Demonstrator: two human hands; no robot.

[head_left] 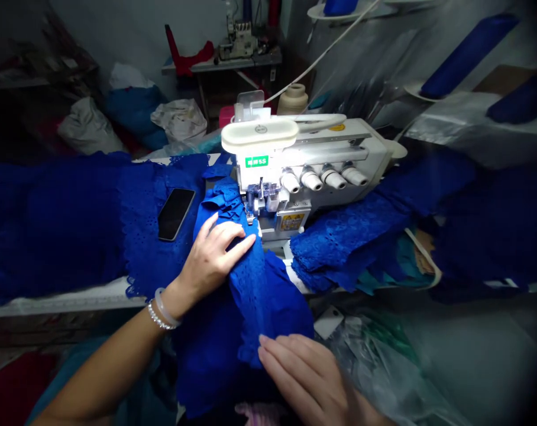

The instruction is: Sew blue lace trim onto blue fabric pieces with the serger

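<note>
Blue eyelet fabric [251,290] runs from the presser foot of a white overlock sewing machine [259,168] down toward my lap. My left hand [216,248] lies on this cloth just in front of the presser foot, fingers spread and pressing it flat. Lower down, my right hand [301,370] pinches the cloth's right edge between thumb and fingers; the fingertips are partly hidden. Gathered blue folds sit behind and left of the foot. The machine's lamp lights the needle area brightly.
A black phone [176,214] rests on blue fabric at the left. More blue eyelet pieces [352,231] are heaped right of the machine. Blue thread cones [468,56] stand at upper right. Behind are sacks [180,121] and another sewing machine [239,41]. Clear plastic [379,349] hangs below the table.
</note>
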